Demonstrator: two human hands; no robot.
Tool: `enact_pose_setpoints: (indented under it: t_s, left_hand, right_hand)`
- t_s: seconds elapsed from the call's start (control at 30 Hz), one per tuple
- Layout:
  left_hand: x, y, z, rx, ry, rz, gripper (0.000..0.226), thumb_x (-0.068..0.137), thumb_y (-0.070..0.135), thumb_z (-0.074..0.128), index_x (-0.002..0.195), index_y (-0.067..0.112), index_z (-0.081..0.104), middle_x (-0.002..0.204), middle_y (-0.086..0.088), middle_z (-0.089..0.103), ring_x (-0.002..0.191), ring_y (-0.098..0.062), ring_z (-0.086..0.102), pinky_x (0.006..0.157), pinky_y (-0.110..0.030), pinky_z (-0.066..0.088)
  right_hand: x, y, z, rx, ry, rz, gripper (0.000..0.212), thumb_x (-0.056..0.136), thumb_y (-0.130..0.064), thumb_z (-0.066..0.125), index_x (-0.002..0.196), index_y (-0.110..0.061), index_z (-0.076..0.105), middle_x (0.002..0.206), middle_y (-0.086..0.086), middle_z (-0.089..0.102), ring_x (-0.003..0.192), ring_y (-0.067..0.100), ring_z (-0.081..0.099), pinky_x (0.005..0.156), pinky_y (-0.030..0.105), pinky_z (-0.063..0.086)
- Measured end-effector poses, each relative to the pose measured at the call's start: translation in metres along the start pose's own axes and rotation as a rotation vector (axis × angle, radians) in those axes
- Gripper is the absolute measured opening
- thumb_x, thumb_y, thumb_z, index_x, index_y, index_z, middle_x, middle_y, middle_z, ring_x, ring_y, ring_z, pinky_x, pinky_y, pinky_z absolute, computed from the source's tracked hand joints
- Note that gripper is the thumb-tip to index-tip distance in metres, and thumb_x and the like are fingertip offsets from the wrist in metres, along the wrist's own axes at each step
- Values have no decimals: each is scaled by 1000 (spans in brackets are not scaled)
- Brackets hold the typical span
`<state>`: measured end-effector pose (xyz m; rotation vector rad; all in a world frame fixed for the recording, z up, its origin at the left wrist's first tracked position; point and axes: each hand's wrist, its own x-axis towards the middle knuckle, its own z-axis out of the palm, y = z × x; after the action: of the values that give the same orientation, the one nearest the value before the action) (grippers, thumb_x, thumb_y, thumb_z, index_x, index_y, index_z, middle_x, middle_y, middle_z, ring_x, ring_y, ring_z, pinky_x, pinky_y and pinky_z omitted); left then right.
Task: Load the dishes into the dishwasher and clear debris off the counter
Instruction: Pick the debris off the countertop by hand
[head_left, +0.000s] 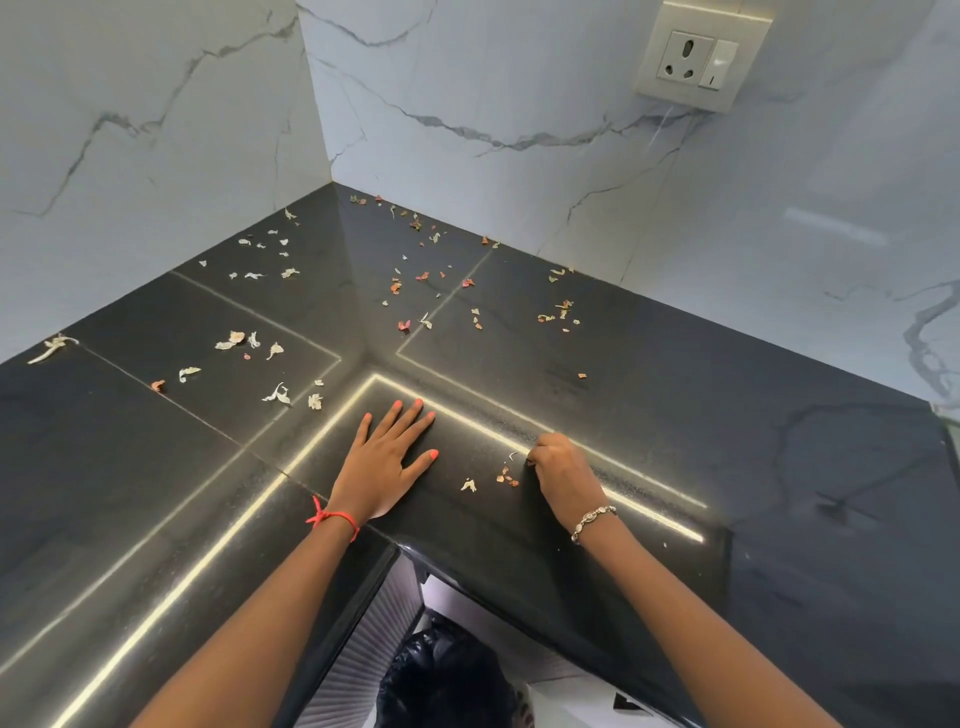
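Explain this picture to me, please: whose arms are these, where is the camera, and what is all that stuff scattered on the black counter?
There is no machine here. These are a person's two bare arms, filmed by one wide-angle camera worn on the head and looking down, which is why the arms enter from the bottom. The left hand lies flat, fingers spread, on the black counter. The right hand rests beside it with its fingers curled, next to a few scraps; whether it pinches any is hidden. More debris, pale and reddish bits like peelings, lies scattered toward the corner of the marble walls. A black bag shows below the counter's edge. No dishes or dishwasher are in view.
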<state>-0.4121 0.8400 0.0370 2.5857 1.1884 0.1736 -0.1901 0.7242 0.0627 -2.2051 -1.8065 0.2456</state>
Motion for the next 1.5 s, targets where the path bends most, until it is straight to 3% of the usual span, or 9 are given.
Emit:
enact_pose_setpoints:
  t_s: [0.3, 0.5, 0.63, 0.73, 0.87, 1.1, 1.23, 1.33, 1.5]
  left_hand:
    - [0, -1, 1, -20, 7, 6, 82, 77, 77, -3, 148, 37, 12, 153, 18, -2, 139, -2, -12, 114, -35, -13]
    - [0, -1, 1, -19, 7, 1, 76, 80, 68, 2, 148, 36, 13, 154, 16, 0, 139, -2, -11, 114, -35, -12]
    - [0, 0, 0, -20, 8, -1, 78, 79, 68, 1, 148, 35, 13, 155, 15, 1, 140, -3, -10, 114, -35, -12]
    - [0, 0, 0, -32, 17, 2, 79, 79, 68, 2, 148, 33, 16, 156, 14, 4, 142, -5, -7, 115, -35, -11]
    - [-1, 0, 0, -25, 18, 0, 80, 79, 68, 2, 149, 32, 16, 156, 13, 5, 143, -6, -6, 115, -36, -10]
    - [-1, 0, 0, -28, 16, 8, 79, 79, 68, 2, 149, 32, 15, 156, 12, 4, 142, -6, -7, 115, -36, -11]
    - [-1, 0, -2, -16, 5, 8, 80, 78, 68, 0, 149, 33, 12, 156, 12, 2, 143, -7, -8, 115, -37, -11]
    - [-1, 0, -1, -20, 2, 9, 79, 79, 68, 0, 149, 33, 12, 156, 12, 2, 143, -7, -8, 115, -37, -11]
    - [0, 0, -1, -18, 9, 9, 79, 78, 67, 0, 149, 32, 13, 157, 11, 3, 144, -9, -6, 115, -38, -9]
  right_hand:
    - [-9, -11, 2, -3, -11, 90, 26, 84, 15, 39, 82, 0, 60, 96, 7, 52, 92, 19, 48, 72, 22, 40]
    - [-4, -24, 3, 111, -48, 115, 25, 89, 8, 44, 92, 2, 67, 100, 11, 57, 94, 23, 54, 80, 25, 44]
    - [6, -29, -6, 192, -50, 105, 23, 88, 5, 48, 103, 2, 67, 105, 13, 59, 102, 24, 53, 83, 16, 36]
    - [6, -30, -7, 138, -145, 42, 28, 95, -3, 39, 115, -3, 59, 119, 10, 51, 112, 24, 44, 96, 25, 35]
    - [-7, -33, -3, 44, -179, -16, 28, 97, -14, 42, 121, -4, 52, 126, 5, 43, 118, 20, 36, 102, 24, 30]
    - [-18, -33, 5, 89, -94, 28, 25, 93, 0, 44, 105, -3, 65, 110, 8, 53, 104, 22, 48, 85, 22, 39]
    - [-16, -33, -5, 120, -12, 78, 27, 91, -1, 49, 116, -6, 59, 132, 6, 47, 123, 19, 43, 98, 28, 41]
    - [-18, -34, -3, 129, -101, 127, 37, 97, -4, 40, 132, -9, 47, 149, 1, 31, 135, 20, 34, 106, 29, 31]
    - [-30, -43, 12, 102, -41, 155, 46, 94, 8, 33, 136, -7, 43, 150, 3, 31, 136, 18, 35, 113, 26, 25]
